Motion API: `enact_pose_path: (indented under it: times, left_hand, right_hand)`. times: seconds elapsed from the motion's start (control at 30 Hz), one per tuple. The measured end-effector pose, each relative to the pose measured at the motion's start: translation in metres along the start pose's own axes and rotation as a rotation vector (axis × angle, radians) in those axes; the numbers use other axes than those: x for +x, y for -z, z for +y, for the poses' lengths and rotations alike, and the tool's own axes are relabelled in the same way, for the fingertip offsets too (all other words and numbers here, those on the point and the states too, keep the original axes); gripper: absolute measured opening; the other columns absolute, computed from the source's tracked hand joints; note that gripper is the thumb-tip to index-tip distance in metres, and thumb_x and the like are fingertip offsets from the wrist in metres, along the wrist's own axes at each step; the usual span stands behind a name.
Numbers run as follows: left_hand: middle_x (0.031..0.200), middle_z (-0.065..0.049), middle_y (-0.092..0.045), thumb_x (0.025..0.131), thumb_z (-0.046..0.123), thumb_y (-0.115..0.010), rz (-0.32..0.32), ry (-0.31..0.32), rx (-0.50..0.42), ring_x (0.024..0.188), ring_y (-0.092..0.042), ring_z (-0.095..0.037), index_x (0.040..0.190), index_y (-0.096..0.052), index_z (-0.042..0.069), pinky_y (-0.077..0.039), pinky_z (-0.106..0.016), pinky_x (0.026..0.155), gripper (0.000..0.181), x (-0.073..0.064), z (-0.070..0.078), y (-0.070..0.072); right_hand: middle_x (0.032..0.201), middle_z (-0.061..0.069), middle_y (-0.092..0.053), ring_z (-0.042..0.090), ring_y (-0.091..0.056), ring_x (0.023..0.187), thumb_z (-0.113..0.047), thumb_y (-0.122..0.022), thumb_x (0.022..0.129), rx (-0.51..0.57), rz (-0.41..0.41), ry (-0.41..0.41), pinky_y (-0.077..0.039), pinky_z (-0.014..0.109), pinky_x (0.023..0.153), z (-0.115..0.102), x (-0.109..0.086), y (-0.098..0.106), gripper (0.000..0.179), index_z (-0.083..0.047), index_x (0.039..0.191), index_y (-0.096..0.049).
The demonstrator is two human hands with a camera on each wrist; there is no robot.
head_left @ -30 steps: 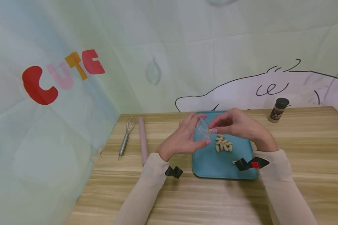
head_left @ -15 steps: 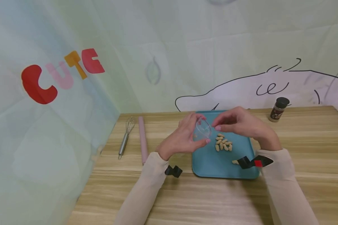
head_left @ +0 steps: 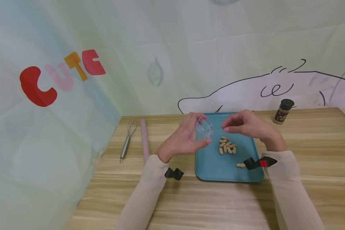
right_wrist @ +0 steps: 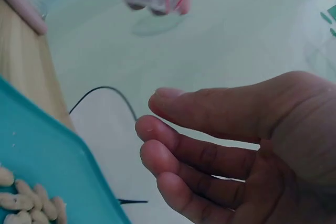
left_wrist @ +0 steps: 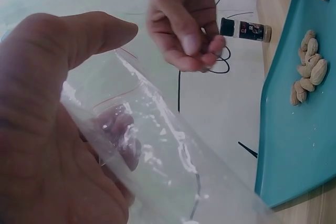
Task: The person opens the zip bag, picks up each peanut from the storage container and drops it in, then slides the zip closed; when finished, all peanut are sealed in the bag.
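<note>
A clear zip bag (head_left: 204, 127) with a thin red line along its mouth is in my left hand (head_left: 184, 139), thumb and fingers spread around the gaping opening. In the left wrist view, the fingers (left_wrist: 118, 129) show through the plastic. My right hand (head_left: 248, 127) hovers just right of the bag, apart from it. Its thumb (right_wrist: 210, 108) and fingers are loosely bent with nothing between them. Below, a cluster of peanuts (head_left: 225, 149) lies on the blue tray (head_left: 215, 171). One single peanut (head_left: 240, 165) sits nearer the tray's front right.
A whisk (head_left: 127, 140) and a pink rolling pin (head_left: 144, 137) lie at the left of the wooden table (head_left: 189, 204). A black-capped spice jar (head_left: 283, 111) stands at the back right. Printed cloth (head_left: 158, 41) hangs behind and to the left.
The peanut in my right fingers has gone from them at the bag's mouth. The right hand has drawn back to the right, and the left hand has shifted slightly left with the bag.
</note>
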State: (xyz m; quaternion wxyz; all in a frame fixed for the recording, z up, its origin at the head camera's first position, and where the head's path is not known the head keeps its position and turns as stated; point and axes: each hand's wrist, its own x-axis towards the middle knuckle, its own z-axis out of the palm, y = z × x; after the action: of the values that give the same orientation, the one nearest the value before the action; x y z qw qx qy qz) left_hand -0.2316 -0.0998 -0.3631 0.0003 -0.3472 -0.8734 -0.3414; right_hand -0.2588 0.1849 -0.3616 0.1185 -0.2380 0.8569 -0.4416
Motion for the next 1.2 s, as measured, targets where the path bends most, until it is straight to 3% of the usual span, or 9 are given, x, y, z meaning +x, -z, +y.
enact_pose_path:
  times: [0.13,0.33,0.4,0.63,0.83,1.2]
  left_hand:
    - [0.14,-0.013,-0.05,0.095,0.036,-0.072,0.004,-0.011,0.008,0.131,-0.049,-0.034,0.149,-0.04,0.006,-0.039,-0.053,0.115,0.07,0.0,0.0,0.001]
    - [0.14,-0.013,-0.051,0.095,0.034,-0.072,0.011,-0.024,0.017,0.128,-0.048,-0.029,0.149,-0.041,0.005,-0.038,-0.053,0.115,0.069,0.001,0.001,0.002]
    - [0.14,-0.013,-0.052,0.095,0.034,-0.072,0.013,-0.026,0.021,0.127,-0.048,-0.027,0.149,-0.041,0.005,-0.038,-0.053,0.115,0.069,0.001,0.001,0.002]
    - [0.136,-0.012,-0.051,0.095,0.033,-0.073,0.007,-0.011,0.007,0.128,-0.049,-0.032,0.149,-0.041,0.004,-0.038,-0.055,0.115,0.069,0.0,0.0,0.002]
    - [0.134,-0.012,-0.052,0.094,0.032,-0.074,0.002,-0.027,0.022,0.128,-0.05,-0.033,0.147,-0.043,0.004,-0.037,-0.055,0.114,0.068,0.001,0.0,0.002]
    - [0.133,-0.012,-0.052,0.094,0.033,-0.073,-0.003,-0.011,0.022,0.129,-0.05,-0.035,0.148,-0.044,0.004,-0.037,-0.053,0.111,0.068,0.001,-0.001,0.003]
  right_hand:
    - [0.115,0.012,-0.08,0.02,-0.07,0.105,-0.015,-0.071,0.103,-0.03,-0.004,-0.048,-0.056,0.032,0.093,0.016,0.007,-0.004,0.02,-0.004,0.118,-0.078]
    - [0.125,0.017,-0.076,0.027,-0.067,0.117,-0.016,-0.069,0.103,-0.032,-0.035,-0.102,-0.054,0.056,0.107,0.036,0.015,-0.01,0.029,0.0,0.127,-0.074]
    - [0.126,0.018,-0.076,0.028,-0.067,0.116,-0.016,-0.068,0.104,-0.046,-0.046,-0.117,-0.053,0.059,0.107,0.039,0.017,-0.011,0.03,0.0,0.128,-0.074]
    - [0.123,0.02,-0.077,0.026,-0.067,0.105,-0.009,-0.066,0.103,-0.122,-0.075,-0.107,-0.057,0.045,0.093,0.049,0.024,-0.016,0.025,-0.002,0.125,-0.077]
    - [0.12,0.017,-0.077,0.022,-0.058,0.091,-0.004,-0.064,0.103,-0.185,-0.091,-0.082,-0.047,0.032,0.077,0.06,0.028,-0.023,0.026,-0.007,0.124,-0.079]
    - [0.119,0.017,-0.076,0.024,-0.059,0.093,-0.004,-0.065,0.102,-0.203,-0.095,-0.142,-0.047,0.031,0.077,0.063,0.03,-0.03,0.026,-0.009,0.123,-0.08]
